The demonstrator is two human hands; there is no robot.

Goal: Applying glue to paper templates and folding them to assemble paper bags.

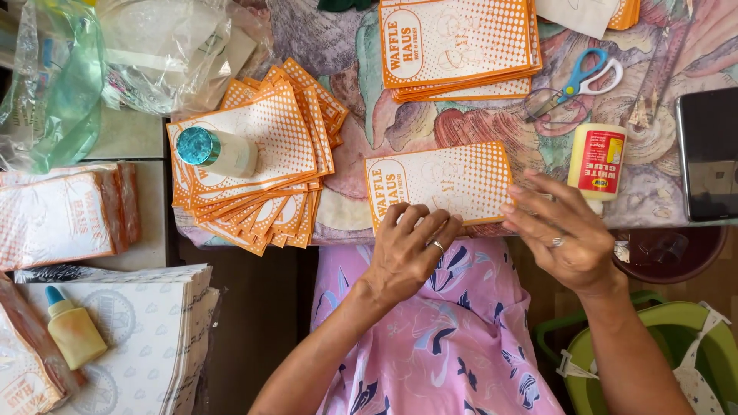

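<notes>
An orange-and-white paper bag [442, 178] lies flat at the table's near edge. My left hand [410, 250] rests its curled fingers on the bag's lower edge. At the bag's right end, my right hand [560, 230] has its fingers spread, the fingertips touching that edge. Neither hand grips anything. A yellow glue bottle with a red label [596, 163] lies just right of the bag, close to my right hand. Both hands wear a ring.
A fanned pile of the same bags [261, 165] sits left, with a teal-capped bottle [215, 151] on it. Another stack [457, 46] lies at the back. Blue-handled scissors [580, 78], a dark phone [709, 154], white sheets [138, 330], a small yellow bottle [71, 329] and plastic bags [92, 61] surround.
</notes>
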